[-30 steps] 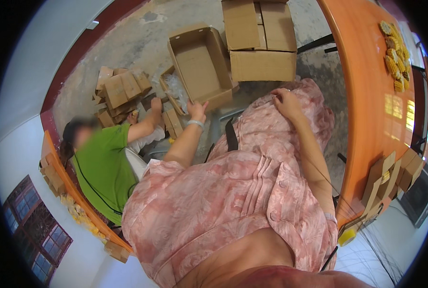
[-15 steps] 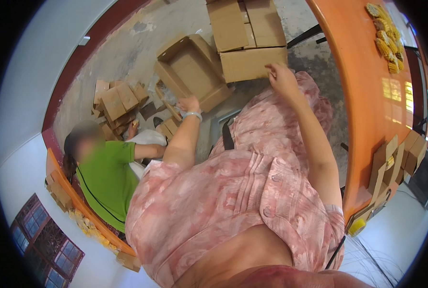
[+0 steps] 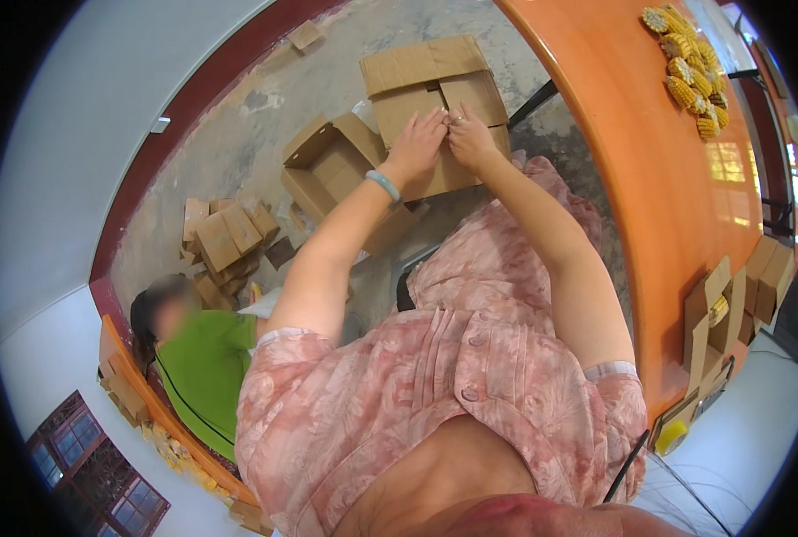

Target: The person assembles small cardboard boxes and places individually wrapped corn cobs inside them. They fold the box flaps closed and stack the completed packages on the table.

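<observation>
At the centre top, a large cardboard box has its flaps folded over the top. My left hand and my right hand meet at the middle seam, fingers bent and gripping the flap edges; their tips are partly hidden. A pale bangle circles my left wrist. To the left of that box lies an open, empty cardboard tray, partly behind my left forearm. My pink patterned skirt stretches below the box.
A person in green sits at left beside cardboard pieces. An orange table runs along the right, carrying corn cobs, small cartons and a yellow tape roll. Another table edge curves along the lower left.
Both my hands have moved up onto the closed-top box, the left coming right from the open tray, and now grip near its seam. The view has shifted; the seated person appears lower.
</observation>
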Demonstrator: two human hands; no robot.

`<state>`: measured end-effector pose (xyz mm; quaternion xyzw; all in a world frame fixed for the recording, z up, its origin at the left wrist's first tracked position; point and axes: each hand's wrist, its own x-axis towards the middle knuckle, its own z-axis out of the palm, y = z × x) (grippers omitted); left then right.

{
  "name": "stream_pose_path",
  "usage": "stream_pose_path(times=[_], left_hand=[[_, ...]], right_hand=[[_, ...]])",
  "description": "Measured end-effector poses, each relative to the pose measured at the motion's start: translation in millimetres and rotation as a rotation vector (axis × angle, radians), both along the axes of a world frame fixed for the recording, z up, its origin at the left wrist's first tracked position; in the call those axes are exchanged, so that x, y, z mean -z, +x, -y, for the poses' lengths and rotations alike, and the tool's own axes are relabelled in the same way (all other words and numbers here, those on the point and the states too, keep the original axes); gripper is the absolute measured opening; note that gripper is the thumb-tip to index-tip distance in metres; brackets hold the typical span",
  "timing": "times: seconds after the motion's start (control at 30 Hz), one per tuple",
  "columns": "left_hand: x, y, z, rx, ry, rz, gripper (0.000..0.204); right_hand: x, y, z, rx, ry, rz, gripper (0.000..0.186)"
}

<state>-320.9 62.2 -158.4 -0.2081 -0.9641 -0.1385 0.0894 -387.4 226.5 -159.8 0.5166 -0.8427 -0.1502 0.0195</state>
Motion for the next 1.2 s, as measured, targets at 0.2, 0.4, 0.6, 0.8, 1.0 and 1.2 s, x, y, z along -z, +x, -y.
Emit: stream_pose_path(times=[0.2,0.4,0.6,0.8,1.0,1.2], left_hand=[[-5,-18,31,0.232,-0.168,0.179,0.048],[-36,-38,22,0.243,-0.374,0.213,0.029],[-70,-36,54,-0.304,-0.446,0.527,0.028],[-33,-23,75,-0.460,-0.287,0.599,0.025],[6,-55,-18,-0.162,0.230,0.337,0.032],[20,-101,-52,-0.145,0.121,0.301,0.078]], right_hand=[[-37,-15,-10,0.066,-0.013,-0.178,0.029],[-58,-44,-53,0.501,0.029,-0.112,0.031],[-7,-39,-92,0.861,-0.233,0.420,0.092],[37,-16,-87,1.037,-0.541,0.890,0.104],[11,-22,-81,1.060,-0.412,0.862,0.097],[11,9,-108,0.857,-0.581,0.671,0.081]])
